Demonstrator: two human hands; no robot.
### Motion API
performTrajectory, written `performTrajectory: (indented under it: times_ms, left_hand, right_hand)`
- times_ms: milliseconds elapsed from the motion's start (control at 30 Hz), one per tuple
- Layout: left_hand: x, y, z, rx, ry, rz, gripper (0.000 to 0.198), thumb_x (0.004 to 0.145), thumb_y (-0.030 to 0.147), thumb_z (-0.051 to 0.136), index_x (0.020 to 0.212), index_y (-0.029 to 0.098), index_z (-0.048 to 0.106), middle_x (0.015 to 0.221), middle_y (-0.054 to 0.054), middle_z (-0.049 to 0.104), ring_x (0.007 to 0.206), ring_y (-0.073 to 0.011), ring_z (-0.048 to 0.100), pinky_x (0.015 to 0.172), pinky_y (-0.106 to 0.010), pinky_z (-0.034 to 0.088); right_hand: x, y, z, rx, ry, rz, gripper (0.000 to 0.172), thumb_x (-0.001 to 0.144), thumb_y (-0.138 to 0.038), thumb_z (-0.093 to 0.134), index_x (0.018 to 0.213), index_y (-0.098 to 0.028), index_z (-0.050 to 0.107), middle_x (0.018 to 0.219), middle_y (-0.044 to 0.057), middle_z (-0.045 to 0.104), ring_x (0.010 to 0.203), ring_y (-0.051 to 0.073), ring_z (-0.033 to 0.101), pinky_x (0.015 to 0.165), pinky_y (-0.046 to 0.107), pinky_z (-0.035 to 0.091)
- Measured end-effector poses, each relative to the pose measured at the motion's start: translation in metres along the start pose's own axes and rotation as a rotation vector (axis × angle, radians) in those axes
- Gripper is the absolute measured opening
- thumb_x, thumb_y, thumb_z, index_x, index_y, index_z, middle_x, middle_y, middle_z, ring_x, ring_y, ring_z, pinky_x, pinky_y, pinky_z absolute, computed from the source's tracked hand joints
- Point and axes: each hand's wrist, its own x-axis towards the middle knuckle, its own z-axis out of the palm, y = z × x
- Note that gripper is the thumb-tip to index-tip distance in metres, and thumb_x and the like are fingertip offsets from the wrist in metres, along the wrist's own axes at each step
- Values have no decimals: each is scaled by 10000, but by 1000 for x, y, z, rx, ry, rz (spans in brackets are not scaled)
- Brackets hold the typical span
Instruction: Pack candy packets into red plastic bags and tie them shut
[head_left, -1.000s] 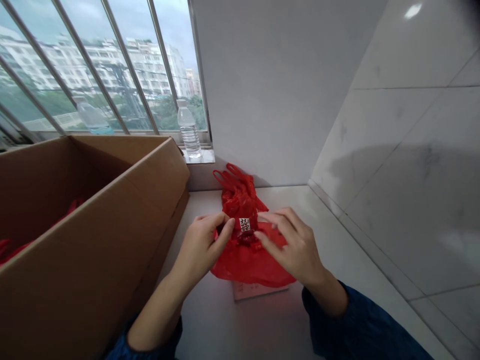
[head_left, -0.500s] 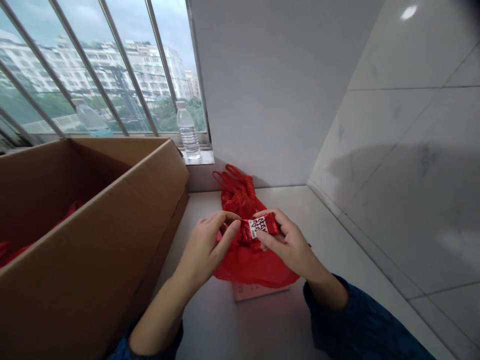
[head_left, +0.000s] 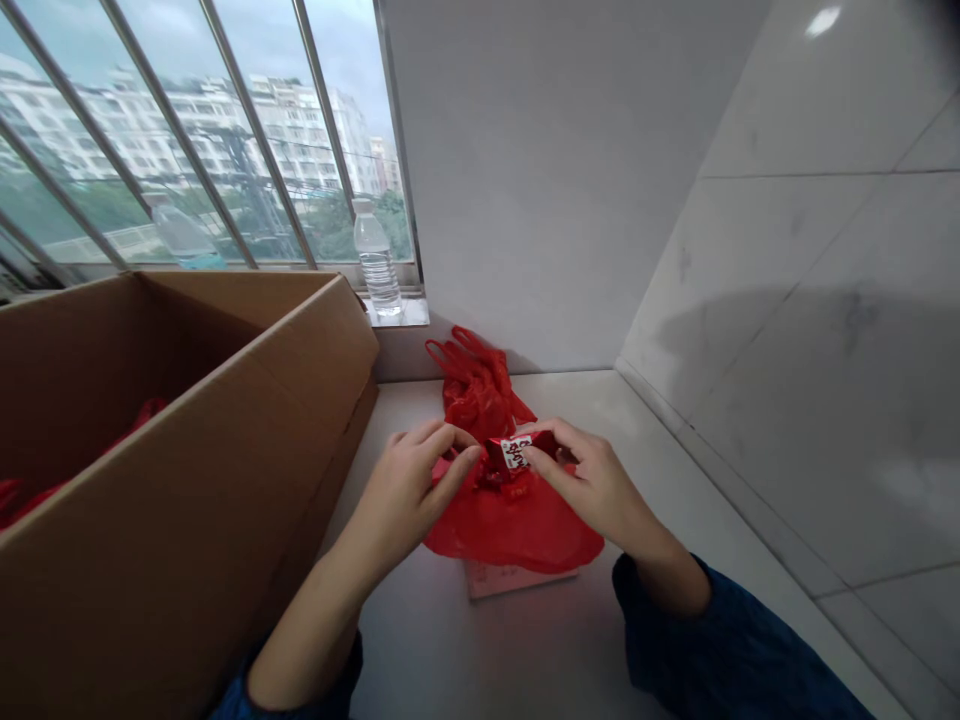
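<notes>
White marble counter (head_left: 480, 650), tiled wall (head_left: 810, 400); left hand (head_left: 405, 495) and right hand (head_left: 592, 490) pinching red foil packet (head_left: 517, 452), red plastic bag (head_left: 514, 530) beneath

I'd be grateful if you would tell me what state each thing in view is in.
Left hand: gripping the packet's left end.
Right hand: gripping the packet's right end.
Red-and-white packet: held between both hands, above the bag.
Red plastic bag: crumpled, lying flat.
Cardboard box: open, red plastic inside.
Water bottle: upright on the windowsill.

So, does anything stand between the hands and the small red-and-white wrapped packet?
Nothing visible does. The left hand and right hand touch the small red-and-white wrapped packet directly; the crumpled red plastic bag lies below it.
</notes>
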Motion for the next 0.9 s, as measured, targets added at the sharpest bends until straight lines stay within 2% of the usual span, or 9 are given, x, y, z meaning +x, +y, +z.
performTrajectory:
  times_ms: [67,167,233,333,467,567,667,800,900]
  left_hand:
    - [-2,-5,-1,115,-39,-9,252,997,417,473,1068,255,653,1122,-39,644,1049,-224,590,941,-408,397]
    - [-6,-9,3,252,-157,-39,350,925,451,591,1243,303,602,1380,-86,529,1227,-313,520,1004,-508,389]
    - [-8,-9,7,304,-239,-69,457,871,408,670,1303,301,564,1479,-113,440,1289,-353,477,1017,-541,397]
    - [-10,-10,11,328,-289,-90,464,863,259,667,1312,268,551,1507,-138,397,1291,-351,483,991,-512,454]
    - [-11,-15,13,289,-238,-44,370,939,131,485,1279,253,566,1480,-130,413,1276,-299,507,938,-436,521]
    - [-11,-18,13,311,-222,-32,408,931,53,422,1228,257,613,1462,-131,444,1275,-295,509,936,-441,526]
    - [-10,-16,12,352,-234,-48,368,925,64,458,1149,252,680,1455,-141,469,1269,-319,514,932,-463,525]
    - [-9,-12,11,391,-300,-156,300,929,155,516,1106,270,729,1497,-167,427,1316,-380,481,922,-493,517]
    - [-9,-12,12,376,-416,-247,268,944,226,508,1076,252,739,1444,-186,482,1152,-357,626,881,-465,528]
  right_hand:
    - [-4,-5,-6,-246,-33,-10,170,978,-306,528,1047,-232,665,1015,15,719,902,168,662,790,283,479]
    - [-10,-7,-4,-522,-256,77,137,963,-267,540,967,-231,673,936,4,738,823,179,676,719,284,442]
    - [-11,-2,5,-659,-398,166,133,952,-239,545,960,-207,674,920,32,750,822,207,691,684,287,425]
    - [-6,14,25,-731,-488,188,185,967,-219,504,1039,-192,673,987,61,756,915,227,701,714,285,438]
    - [4,39,46,-796,-423,103,276,1004,-207,423,1178,-202,637,1133,46,720,1022,183,670,814,256,467]
    - [9,51,52,-923,-331,160,319,977,-118,402,1222,-125,606,1195,132,676,1076,236,636,850,309,474]
    - [11,52,50,-1009,-277,182,338,963,-74,380,1222,-86,597,1237,205,636,1146,306,586,923,412,444]
    - [13,46,47,-1049,-308,138,292,967,-73,393,1064,-111,666,1065,176,710,1128,310,591,982,464,393]
    - [15,48,53,-1033,-373,109,281,963,-75,421,1046,-141,681,1018,131,737,1035,264,647,935,404,428]
